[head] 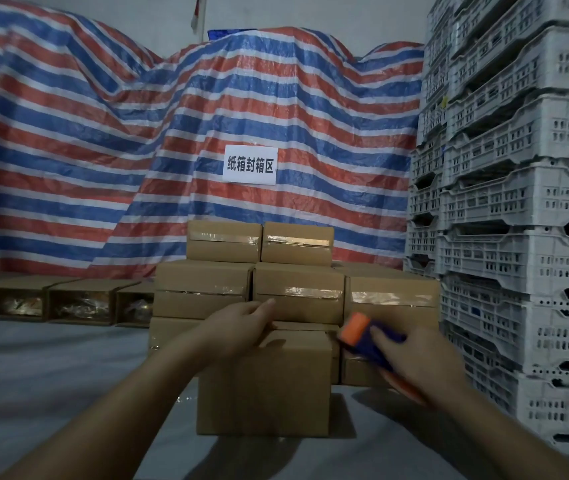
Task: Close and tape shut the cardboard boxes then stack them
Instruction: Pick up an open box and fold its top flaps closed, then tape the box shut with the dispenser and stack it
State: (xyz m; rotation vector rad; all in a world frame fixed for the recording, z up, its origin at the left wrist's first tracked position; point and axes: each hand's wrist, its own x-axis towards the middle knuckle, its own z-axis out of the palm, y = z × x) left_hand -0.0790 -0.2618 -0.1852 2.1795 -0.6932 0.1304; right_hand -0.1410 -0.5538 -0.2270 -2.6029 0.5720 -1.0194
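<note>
Left hand (238, 329) flat on matte cardboard box (264, 382); right hand (411, 367) grip clamped round orange-blue tape dispenser (368, 337).

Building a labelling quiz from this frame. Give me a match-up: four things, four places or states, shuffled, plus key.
1. tape dispenser
2. near box
3. open boxes
4. white crates

A. stacked at far right
B. in a row at left, insides showing
C. held in the right hand
D. under the left hand

Pairs: 1-C, 2-D, 3-B, 4-A
</note>
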